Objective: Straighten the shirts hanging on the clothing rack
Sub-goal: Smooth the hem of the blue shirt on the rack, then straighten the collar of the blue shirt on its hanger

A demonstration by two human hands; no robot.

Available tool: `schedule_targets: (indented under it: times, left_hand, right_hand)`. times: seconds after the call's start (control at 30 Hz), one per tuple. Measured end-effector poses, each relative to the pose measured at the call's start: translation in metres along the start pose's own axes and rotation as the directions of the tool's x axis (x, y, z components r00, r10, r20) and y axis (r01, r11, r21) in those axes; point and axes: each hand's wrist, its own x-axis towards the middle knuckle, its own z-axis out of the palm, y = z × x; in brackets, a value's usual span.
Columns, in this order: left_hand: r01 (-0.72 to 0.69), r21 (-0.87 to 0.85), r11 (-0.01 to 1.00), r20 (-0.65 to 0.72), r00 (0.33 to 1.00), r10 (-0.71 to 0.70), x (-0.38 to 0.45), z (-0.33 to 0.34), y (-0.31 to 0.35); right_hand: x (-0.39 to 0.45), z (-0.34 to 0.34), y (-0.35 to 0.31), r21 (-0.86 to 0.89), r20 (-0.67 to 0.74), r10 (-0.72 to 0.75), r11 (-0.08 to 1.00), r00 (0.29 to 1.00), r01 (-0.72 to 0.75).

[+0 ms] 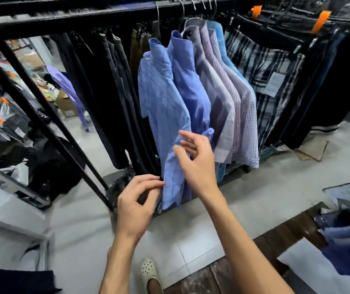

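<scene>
Shirts hang in a tight row from the black metal rack rail (68, 15) across the top of the frame, and the frontmost one, a crumpled light-blue checked cotton shirt (161, 96), sits at centre with its lower front panel pulled toward the viewer. The left hand (137, 205), at lower centre, pinches the panel's left edge between thumb and curled fingertips. The right hand (197, 160), just above and to the right, has its fingers spread and loosely bent against the cloth; whether they grasp anything I cannot tell.

To do this step well, I judge the pinching hand should keep the edge taut while the other sweeps flat down the panel, drawing the creases toward the hem and letting the fabric drop plumb under its wire hanger hook (157, 11). Pulling sideways risks dragging the collar off the hanger.

Behind it, a plain blue shirt (188, 81), a grey one and two pale checked ones overlap so closely that their fronts are hidden. The first shirt's buttons and hem corner are blurred, and the dark trousers (97, 85) left of centre merge into shadow.
</scene>
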Motion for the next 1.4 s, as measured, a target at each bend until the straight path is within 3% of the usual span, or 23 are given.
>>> schedule_targets:
  times: [0.13, 0.23, 0.33, 0.47, 0.57, 0.7, 0.8, 0.87, 1.07, 1.13, 1.27, 1.4]
  left_hand:
    - [-0.009, -0.101, 0.995, -0.002, 1.000, 0.009, 0.045, 0.004, -0.003]
    - [0.027, -0.165, 0.986, 0.028, 0.999, -0.022, 0.084, 0.006, -0.004]
    - [0.083, -0.216, 0.973, 0.086, 0.994, -0.066, 0.125, 0.009, -0.003]
    - [0.116, -0.294, 0.949, 0.119, 0.989, -0.084, 0.172, 0.009, 0.000]
    - [0.173, -0.315, 0.933, 0.115, 0.983, -0.143, 0.201, 0.009, 0.003]
    - [0.250, -0.375, 0.893, 0.173, 0.965, -0.198, 0.225, 0.007, -0.002]
    - [0.254, -0.305, 0.918, 0.201, 0.959, -0.199, 0.244, 0.009, 0.000]
    - [0.201, -0.241, 0.950, 0.163, 0.973, -0.164, 0.258, 0.012, 0.003]
    - [0.070, -0.040, 0.997, 0.014, 0.997, -0.069, 0.293, 0.015, 0.013]
    - [0.086, -0.006, 0.996, 0.035, 0.996, -0.086, 0.298, 0.010, 0.009]
    - [0.094, 0.093, 0.991, 0.079, 0.992, -0.101, 0.293, -0.007, 0.011]
    - [0.072, 0.184, 0.980, 0.081, 0.993, -0.088, 0.284, -0.026, 0.029]
  right_hand:
    - [0.049, 0.020, -0.017, -0.303, -0.153, -0.175, 0.945, 0.973, 0.122]
    - [0.081, 0.030, -0.020, -0.421, -0.105, -0.138, 0.904, 0.985, 0.082]
    - [0.106, 0.035, -0.025, -0.401, 0.034, -0.006, 0.916, 0.999, 0.019]
    - [0.123, 0.049, -0.029, -0.437, 0.239, 0.018, 0.895, 0.971, 0.091]
    - [0.141, 0.060, -0.031, -0.381, 0.277, -0.014, 0.916, 0.961, 0.124]
    - [0.172, 0.073, -0.033, -0.267, 0.256, 0.009, 0.962, 0.967, 0.062]
    - [0.206, 0.078, -0.035, -0.242, 0.170, -0.025, 0.968, 0.985, 0.066]
    - [0.227, 0.078, -0.038, -0.233, 0.212, -0.039, 0.968, 0.977, 0.089]
    - [0.279, 0.072, -0.036, -0.249, 0.513, -0.055, 0.946, 0.857, 0.209]
    - [0.290, 0.072, -0.037, -0.245, 0.597, -0.089, 0.926, 0.798, 0.287]
    - [0.295, 0.083, -0.042, -0.143, 0.778, -0.164, 0.894, 0.607, 0.425]
    - [0.297, 0.089, -0.046, -0.059, 0.817, -0.239, 0.871, 0.525, 0.488]
